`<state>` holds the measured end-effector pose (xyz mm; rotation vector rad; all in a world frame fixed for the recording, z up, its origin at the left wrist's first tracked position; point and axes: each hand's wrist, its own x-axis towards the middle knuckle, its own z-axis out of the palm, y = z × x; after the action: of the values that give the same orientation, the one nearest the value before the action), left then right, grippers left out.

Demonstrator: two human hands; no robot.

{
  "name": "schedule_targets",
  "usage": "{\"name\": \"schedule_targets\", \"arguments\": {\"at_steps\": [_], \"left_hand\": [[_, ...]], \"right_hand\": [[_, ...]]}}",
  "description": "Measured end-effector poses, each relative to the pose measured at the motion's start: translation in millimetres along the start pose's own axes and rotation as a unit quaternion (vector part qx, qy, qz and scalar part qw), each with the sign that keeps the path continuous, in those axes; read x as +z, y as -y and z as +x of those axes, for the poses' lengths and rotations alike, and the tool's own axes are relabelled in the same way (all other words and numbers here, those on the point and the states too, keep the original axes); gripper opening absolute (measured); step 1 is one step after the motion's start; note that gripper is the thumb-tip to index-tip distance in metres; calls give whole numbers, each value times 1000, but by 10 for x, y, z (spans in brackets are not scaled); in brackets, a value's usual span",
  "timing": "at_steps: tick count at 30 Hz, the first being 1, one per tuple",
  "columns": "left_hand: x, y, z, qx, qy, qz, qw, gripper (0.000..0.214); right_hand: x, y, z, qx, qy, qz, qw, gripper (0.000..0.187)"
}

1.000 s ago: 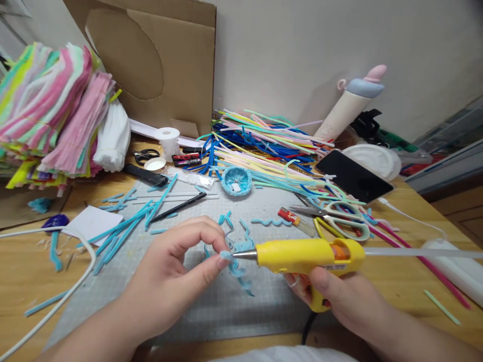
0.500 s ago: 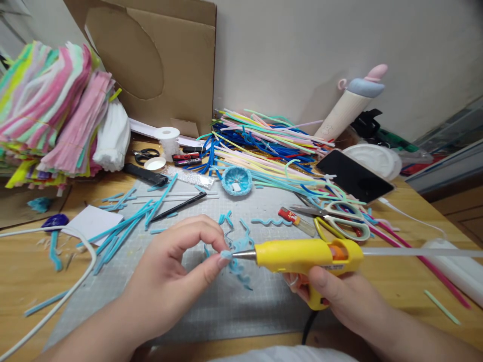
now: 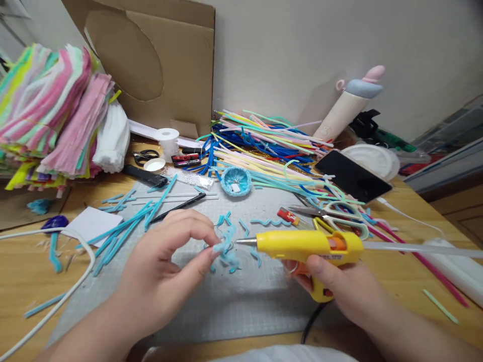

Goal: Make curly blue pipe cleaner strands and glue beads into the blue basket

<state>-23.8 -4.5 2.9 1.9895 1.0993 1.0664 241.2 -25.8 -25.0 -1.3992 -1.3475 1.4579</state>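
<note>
My left hand point(image 3: 173, 266) pinches a curly light-blue pipe cleaner piece point(image 3: 228, 251) between thumb and fingertips, above the grey cutting mat point(image 3: 211, 306). Wrapped around the handle of a yellow hot glue gun point(image 3: 298, 244) is my right hand point(image 3: 335, 284). The gun's metal nozzle points left, a small gap away from the blue piece, and a clear glue stick point(image 3: 415, 249) sticks out of its back. Wavy blue pipe cleaner bits point(image 3: 264, 221) lie on the mat behind. Farther back sits a round fuzzy blue cup shape point(image 3: 236, 182) with something small and white inside.
Straight blue pipe cleaners point(image 3: 124, 223) and a black pen point(image 3: 179, 207) lie left of centre. Scissors point(image 3: 345, 218), a red-capped lighter point(image 3: 289, 216) and a phone point(image 3: 352, 176) lie right. Colourful pipe cleaners point(image 3: 264, 136) pile up behind. A white cable point(image 3: 88, 246) loops at left.
The glue gun's nozzle and the blue piece have come apart. My left hand has shifted slightly left and turned the piece, so more of its curls show.
</note>
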Motion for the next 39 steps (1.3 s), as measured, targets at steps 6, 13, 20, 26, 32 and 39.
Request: {"name": "schedule_targets", "arguments": {"at_steps": [6,13,20,26,32,39], "left_hand": [[-3,30,-11,-81,-135,-28,987,8],[-7,49,14,-139,-199,-76,967,4],[11,50,-3,-127,-196,-99,967,7],[11,81,9,-134,-204,-89,966,10],[0,66,18,-138,-196,-82,967,13],[-10,39,24,-135,-185,-81,970,11]], "right_hand": [[-178,241,132,38,90,159,983,45],[-340,170,-132,199,169,161,952,37],[-573,-159,-272,263,56,0,963,42],[-607,105,-128,87,-6,-415,906,50],[147,467,98,-191,9,-557,808,14],[634,366,442,-196,14,-649,735,12]]}}
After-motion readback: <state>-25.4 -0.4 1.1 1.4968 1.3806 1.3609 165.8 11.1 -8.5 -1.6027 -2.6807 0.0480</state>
